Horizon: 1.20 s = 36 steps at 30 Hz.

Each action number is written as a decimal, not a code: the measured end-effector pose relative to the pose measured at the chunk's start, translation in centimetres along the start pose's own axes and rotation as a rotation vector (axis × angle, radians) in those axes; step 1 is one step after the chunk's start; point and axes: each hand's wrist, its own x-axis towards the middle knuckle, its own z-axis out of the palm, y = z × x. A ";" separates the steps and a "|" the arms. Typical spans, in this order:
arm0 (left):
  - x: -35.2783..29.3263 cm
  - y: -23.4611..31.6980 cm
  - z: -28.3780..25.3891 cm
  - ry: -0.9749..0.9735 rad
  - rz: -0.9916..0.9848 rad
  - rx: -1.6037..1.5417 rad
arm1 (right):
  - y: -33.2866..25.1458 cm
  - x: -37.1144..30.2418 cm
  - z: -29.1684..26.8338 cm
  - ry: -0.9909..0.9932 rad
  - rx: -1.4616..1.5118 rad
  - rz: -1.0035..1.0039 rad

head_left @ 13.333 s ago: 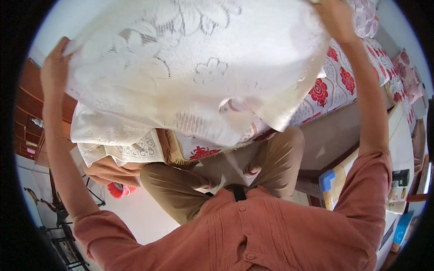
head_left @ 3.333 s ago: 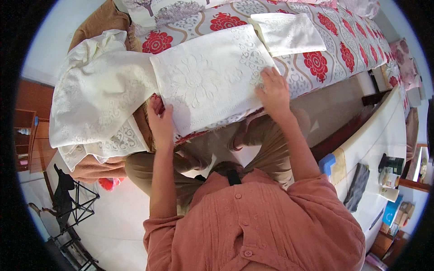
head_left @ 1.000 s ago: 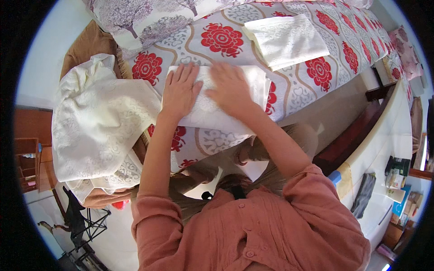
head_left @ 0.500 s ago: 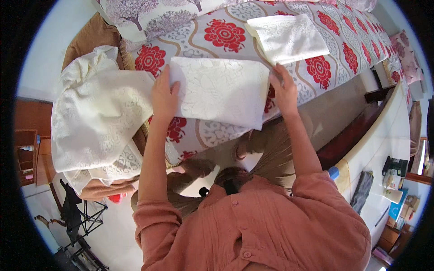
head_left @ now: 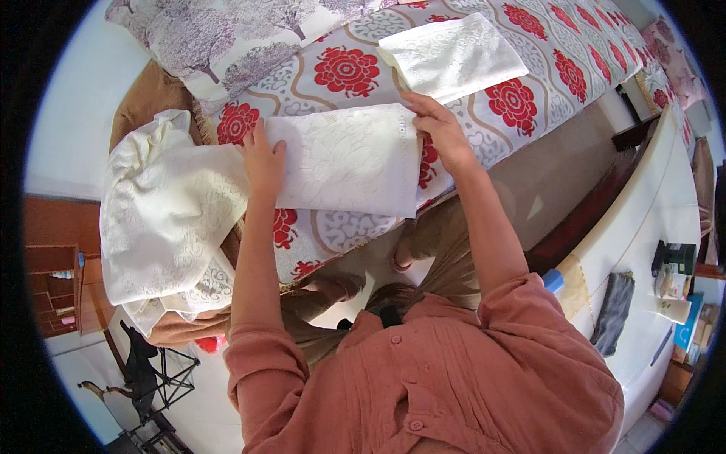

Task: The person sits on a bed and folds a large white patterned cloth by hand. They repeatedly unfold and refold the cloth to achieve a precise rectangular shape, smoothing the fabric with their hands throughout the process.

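Observation:
A white patterned cloth [head_left: 348, 163], folded into a rectangle, lies flat on the red-flowered bedspread in front of me. My left hand [head_left: 265, 165] rests at its left edge, thumb and fingers apart. At its upper right corner my right hand [head_left: 445, 135] touches the cloth with fingers stretched out. Just beyond that hand lies a second folded white cloth [head_left: 457, 57]. To the left, a loose, rumpled white cloth [head_left: 166, 227] with a lacy pattern drapes over the brown arm or end of the seat, close to my left hand.
The long padded seat wears a red-flowered cover [head_left: 344, 72]. A cushion with purple trees [head_left: 234, 45] stands behind. On the right is a white table [head_left: 643, 227] with a dark cloth [head_left: 614, 314] and small items. A black folding frame [head_left: 147, 371] stands at lower left.
The view has shifted slightly. My right hand has moved up to the folded cloth's upper right corner, and the cloth's right side lies straighter. My left hand stays at the left edge.

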 end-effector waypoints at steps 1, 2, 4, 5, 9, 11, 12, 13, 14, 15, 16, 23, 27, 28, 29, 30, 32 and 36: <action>-0.5 -0.7 0.9 0.029 -0.005 -0.012 | 0.1 0.3 -0.3 -0.037 0.037 -0.002; -0.9 -1.6 1.6 0.058 -0.011 -0.023 | 0.2 0.4 -0.4 -0.078 -0.028 0.023; -1.5 -0.1 1.6 0.050 -0.041 -0.041 | 0.2 -0.2 -0.9 -0.134 -0.169 0.086; -1.6 0.6 1.6 0.046 -0.057 -0.051 | 0.2 0.0 -1.1 -0.126 -0.125 0.037; -1.8 0.9 1.3 0.087 -0.031 -0.033 | -0.7 0.1 -1.2 -0.196 0.105 0.016; -1.9 1.1 1.1 0.095 -0.040 -0.020 | -0.7 0.2 -1.1 -0.224 0.128 0.030; -1.8 0.9 1.3 0.128 -0.010 -0.013 | -0.6 0.2 -0.6 -0.213 0.079 0.003; -1.8 0.6 1.5 0.160 0.021 -0.006 | -0.6 0.2 -0.2 -0.203 0.031 -0.024; -1.8 0.4 1.7 0.192 0.051 0.001 | -0.5 0.1 0.0 -0.181 -0.021 -0.025; -1.8 0.5 1.6 0.179 0.039 -0.004 | -1.1 -0.2 0.6 -0.159 -0.071 -0.022; -1.9 0.5 1.5 0.165 0.026 -0.009 | -1.3 -0.5 1.1 -0.138 -0.120 -0.019; -1.9 0.6 1.7 0.219 0.019 0.031 | 0.4 0.4 2.1 0.082 -0.276 -0.195; -2.0 0.9 1.7 0.222 0.041 0.018 | 0.5 1.6 2.5 0.166 -0.375 -0.265; -1.9 1.0 1.7 0.228 0.053 0.014 | 0.8 2.1 2.4 0.197 -0.419 -0.326; -1.8 1.1 1.7 0.235 0.065 0.009 | 1.1 2.0 1.6 0.245 -0.419 -0.283; -1.9 0.7 1.4 0.234 0.049 0.021 | 0.2 1.8 1.4 0.273 -0.413 -0.240; -2.1 0.9 1.6 0.226 0.023 0.022 | -0.3 1.6 0.5 0.257 -0.366 -0.143; -1.9 0.5 1.6 0.172 -0.008 -0.008 | 0.3 1.6 -0.3 0.141 -0.119 0.103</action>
